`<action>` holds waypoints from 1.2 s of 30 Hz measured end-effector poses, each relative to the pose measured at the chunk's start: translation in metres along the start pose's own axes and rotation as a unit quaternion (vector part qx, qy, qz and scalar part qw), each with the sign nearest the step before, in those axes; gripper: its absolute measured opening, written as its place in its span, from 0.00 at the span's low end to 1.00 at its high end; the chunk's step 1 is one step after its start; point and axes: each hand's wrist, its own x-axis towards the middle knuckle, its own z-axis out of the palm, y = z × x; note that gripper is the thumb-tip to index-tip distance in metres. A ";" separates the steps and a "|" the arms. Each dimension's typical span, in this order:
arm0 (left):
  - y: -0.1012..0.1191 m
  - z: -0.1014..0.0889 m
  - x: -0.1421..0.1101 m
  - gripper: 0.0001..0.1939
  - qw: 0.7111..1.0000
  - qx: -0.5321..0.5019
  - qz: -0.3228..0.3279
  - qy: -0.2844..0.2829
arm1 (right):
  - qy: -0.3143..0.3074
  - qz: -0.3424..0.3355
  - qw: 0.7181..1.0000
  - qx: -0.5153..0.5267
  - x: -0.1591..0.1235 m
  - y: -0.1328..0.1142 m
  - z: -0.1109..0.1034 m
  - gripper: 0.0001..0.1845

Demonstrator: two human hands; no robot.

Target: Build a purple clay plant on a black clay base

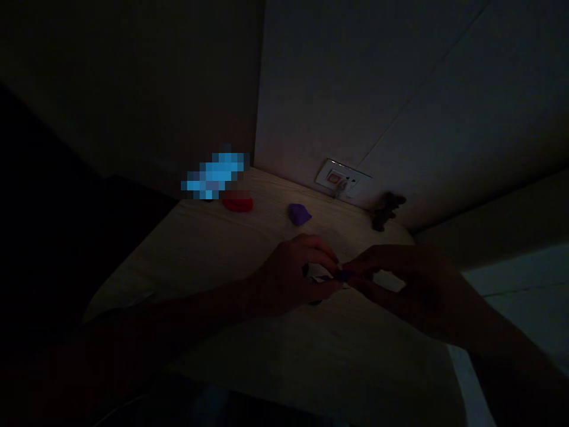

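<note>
My left hand (296, 276) and my right hand (418, 287) meet over the wooden table, fingertips pinched together. Between them is a small piece of purple clay (343, 275), mostly covered by the fingers. A thin, pale-edged thing shows inside the curl of my left hand, too dark to name. Farther back on the tabletop lies a larger purple clay lump (299, 214), apart from both hands. Left of that lump rests a red, rounded piece (237, 203) with a dark slit across it.
The wooden table (213, 249) stands against a pale wall. A wall socket (343, 179) with a red switch and a plug sits low on that wall. A dark figure-like object (387, 211) stands at the back right. A bright blue pixelated patch (217, 175) covers something at the back left.
</note>
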 end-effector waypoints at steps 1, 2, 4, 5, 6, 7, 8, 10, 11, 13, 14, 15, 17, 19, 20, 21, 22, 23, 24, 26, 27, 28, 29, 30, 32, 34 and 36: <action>0.000 0.000 0.000 0.05 1.000 0.001 -0.003 -0.001 | -0.001 -0.003 1.000 0.001 0.000 0.000 0.000 0.10; 0.001 0.000 0.000 0.05 1.000 0.002 -0.007 -0.002 | -0.001 -0.006 1.000 0.002 0.000 0.000 0.000 0.10; 0.002 -0.001 0.001 0.05 1.000 0.003 -0.018 -0.008 | 0.000 -0.008 1.000 0.004 0.001 -0.001 0.001 0.09; 0.003 -0.001 0.001 0.05 1.000 0.003 -0.021 -0.009 | 0.001 -0.008 1.000 0.005 0.001 -0.001 0.001 0.09; 0.003 -0.001 0.001 0.05 1.000 0.003 -0.021 -0.010 | 0.002 -0.007 1.000 0.005 0.001 -0.002 0.001 0.09; 0.003 -0.001 0.001 0.05 1.000 0.002 -0.019 -0.009 | 0.003 -0.006 1.000 0.004 0.001 -0.003 0.001 0.09; 0.002 0.000 0.001 0.05 1.000 0.001 -0.016 -0.007 | 0.001 -0.007 1.000 0.001 0.001 -0.003 0.000 0.09; 0.001 0.000 0.001 0.05 1.000 -0.002 -0.007 -0.003 | -0.001 -0.011 1.000 -0.006 0.001 -0.005 0.000 0.09; 0.001 0.000 0.001 0.05 1.000 -0.004 -0.004 -0.002 | 0.000 -0.014 1.000 -0.010 0.001 -0.006 0.000 0.09; 0.000 0.000 0.001 0.05 1.000 -0.005 -0.004 0.000 | 0.002 -0.016 1.000 -0.015 0.000 -0.006 0.000 0.09; 0.001 0.000 0.001 0.05 1.000 -0.003 -0.006 0.000 | 0.002 -0.015 1.000 -0.015 0.000 -0.007 -0.001 0.09; 0.002 0.000 0.001 0.05 1.000 0.000 -0.008 -0.002 | 0.003 -0.014 1.000 -0.014 0.000 -0.007 -0.001 0.10; 0.004 -0.001 0.001 0.05 1.000 0.005 -0.009 -0.006 | 0.000 -0.014 1.000 -0.014 0.000 -0.007 -0.001 0.10; 0.005 -0.002 0.002 0.05 1.000 0.007 -0.008 -0.009 | -0.001 -0.017 1.000 -0.019 0.000 -0.007 -0.001 0.10; 0.005 -0.002 0.002 0.05 1.000 0.006 -0.007 -0.009 | 0.000 -0.018 1.000 -0.023 0.000 -0.007 0.000 0.10; 0.005 -0.001 0.002 0.05 1.000 0.005 -0.007 -0.009 | 0.002 -0.019 0.999 -0.025 0.001 -0.008 0.000 0.09; 0.004 -0.001 0.002 0.05 1.000 0.005 -0.005 -0.007 | 0.005 -0.021 0.999 -0.028 0.001 -0.009 0.000 0.09; 0.003 -0.001 0.002 0.05 1.000 0.005 -0.002 -0.005 | 0.008 -0.024 0.999 -0.031 0.002 -0.010 0.000 0.08; 0.002 0.000 0.002 0.06 1.000 0.006 0.002 -0.005 | 0.012 -0.028 0.999 -0.034 0.002 -0.011 0.000 0.08; 0.001 0.000 0.001 0.06 1.000 0.008 0.013 -0.004 | 0.018 -0.034 0.999 -0.039 0.003 -0.014 0.000 0.08; 0.000 0.001 0.001 0.06 1.000 0.010 0.016 -0.002 | 0.017 -0.034 0.999 -0.039 0.003 -0.015 0.000 0.08; 0.000 0.001 0.001 0.06 1.000 0.013 0.018 -0.001 | 0.016 -0.033 0.999 -0.039 0.003 -0.015 0.000 0.09; 0.000 0.001 0.001 0.06 1.000 0.016 0.017 -0.001 | 0.014 -0.032 0.999 -0.038 0.003 -0.016 0.000 0.09; -0.001 0.002 0.001 0.06 1.000 0.019 0.015 0.001 | 0.013 -0.031 0.999 -0.038 0.003 -0.016 0.000 0.09; 0.000 0.002 0.000 0.06 1.000 0.020 0.011 0.003 | 0.010 -0.031 0.999 -0.040 0.003 -0.016 -0.001 0.09; 0.000 0.002 0.000 0.06 1.000 0.017 0.010 0.002 | 0.012 -0.032 0.998 -0.045 0.003 -0.016 -0.001 0.09; 0.001 0.001 0.000 0.06 1.000 0.016 0.009 0.001 | 0.014 -0.036 0.998 -0.046 0.003 -0.015 -0.001 0.08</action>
